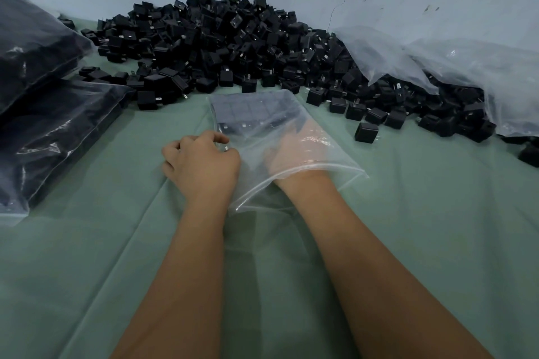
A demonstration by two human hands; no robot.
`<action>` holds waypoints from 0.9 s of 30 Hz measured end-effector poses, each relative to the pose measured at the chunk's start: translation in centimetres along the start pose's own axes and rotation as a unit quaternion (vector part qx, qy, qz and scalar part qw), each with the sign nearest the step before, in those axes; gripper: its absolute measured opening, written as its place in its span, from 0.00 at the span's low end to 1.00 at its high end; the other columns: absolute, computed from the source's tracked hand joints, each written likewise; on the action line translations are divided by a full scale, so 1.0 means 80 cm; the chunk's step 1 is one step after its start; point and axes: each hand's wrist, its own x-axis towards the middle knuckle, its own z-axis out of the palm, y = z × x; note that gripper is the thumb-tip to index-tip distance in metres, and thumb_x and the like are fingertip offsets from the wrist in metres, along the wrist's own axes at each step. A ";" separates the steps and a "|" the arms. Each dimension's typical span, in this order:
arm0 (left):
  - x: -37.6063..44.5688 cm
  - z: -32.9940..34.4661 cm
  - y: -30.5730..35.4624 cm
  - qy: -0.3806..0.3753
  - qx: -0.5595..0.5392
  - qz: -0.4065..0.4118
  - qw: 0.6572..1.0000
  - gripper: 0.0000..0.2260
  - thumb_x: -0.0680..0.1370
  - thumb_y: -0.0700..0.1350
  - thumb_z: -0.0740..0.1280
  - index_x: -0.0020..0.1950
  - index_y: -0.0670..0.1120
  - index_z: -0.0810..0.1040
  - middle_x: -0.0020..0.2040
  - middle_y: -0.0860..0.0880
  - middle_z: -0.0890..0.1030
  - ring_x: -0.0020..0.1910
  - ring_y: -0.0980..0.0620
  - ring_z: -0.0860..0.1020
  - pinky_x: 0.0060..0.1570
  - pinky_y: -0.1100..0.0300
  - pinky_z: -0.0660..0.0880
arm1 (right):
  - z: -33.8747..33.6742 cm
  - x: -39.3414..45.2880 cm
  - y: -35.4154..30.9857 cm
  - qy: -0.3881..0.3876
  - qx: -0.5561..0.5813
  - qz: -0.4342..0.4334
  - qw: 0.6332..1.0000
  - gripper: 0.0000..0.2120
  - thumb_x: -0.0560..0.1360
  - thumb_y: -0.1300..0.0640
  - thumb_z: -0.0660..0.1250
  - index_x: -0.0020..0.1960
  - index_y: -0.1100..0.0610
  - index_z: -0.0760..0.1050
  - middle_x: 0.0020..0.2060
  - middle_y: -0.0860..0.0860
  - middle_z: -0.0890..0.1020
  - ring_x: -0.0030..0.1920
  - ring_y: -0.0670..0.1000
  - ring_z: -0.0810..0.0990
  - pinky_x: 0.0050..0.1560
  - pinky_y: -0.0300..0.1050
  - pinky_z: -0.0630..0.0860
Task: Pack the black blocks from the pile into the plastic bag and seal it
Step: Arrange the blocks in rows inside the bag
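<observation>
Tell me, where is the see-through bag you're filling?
In the head view, the plastic bag lies mid-frame on the green cloth, just before the pile of black blocks; the right hand is inside it.

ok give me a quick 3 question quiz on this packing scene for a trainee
1. True or false: the right hand is inside the open plastic bag.
2. What does the left hand do? A) picks a block from the pile B) grips the bag's left edge C) rests flat on the cloth
3. Where do the filled bags lie: on the person's left or right?

Key
1. True; it shows through the clear film, near the black blocks already packed at the far end.
2. B; its fingers curl at the edge.
3. Left, stacked beside the pile.
</observation>
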 end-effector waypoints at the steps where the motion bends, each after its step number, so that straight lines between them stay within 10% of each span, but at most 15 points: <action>1: 0.000 0.000 0.000 0.000 -0.001 0.000 1.000 0.12 0.75 0.47 0.66 0.57 0.55 0.80 0.60 0.48 0.77 0.68 0.44 0.61 0.64 0.52 0.58 | -0.001 0.002 0.001 -0.004 0.019 -0.006 1.000 0.21 0.83 0.53 0.51 0.73 0.62 0.61 0.67 0.60 0.71 0.67 0.59 0.69 0.70 0.55 0.66; 11: 0.000 0.001 0.001 0.000 0.001 0.002 1.000 0.11 0.75 0.47 0.66 0.56 0.55 0.80 0.59 0.49 0.78 0.67 0.45 0.61 0.64 0.52 0.57 | -0.005 -0.007 0.007 0.052 0.003 -0.004 0.999 0.32 0.79 0.48 0.57 0.77 0.59 0.50 0.73 0.63 0.55 0.73 0.62 0.60 0.71 0.58 0.63; 27: -0.001 0.000 0.001 -0.001 0.004 0.010 1.000 0.12 0.75 0.47 0.65 0.56 0.55 0.80 0.59 0.48 0.77 0.67 0.45 0.61 0.64 0.53 0.57 | 0.006 0.008 0.011 0.010 -0.026 0.005 1.000 0.25 0.82 0.50 0.49 0.74 0.62 0.61 0.71 0.62 0.65 0.71 0.63 0.65 0.71 0.58 0.63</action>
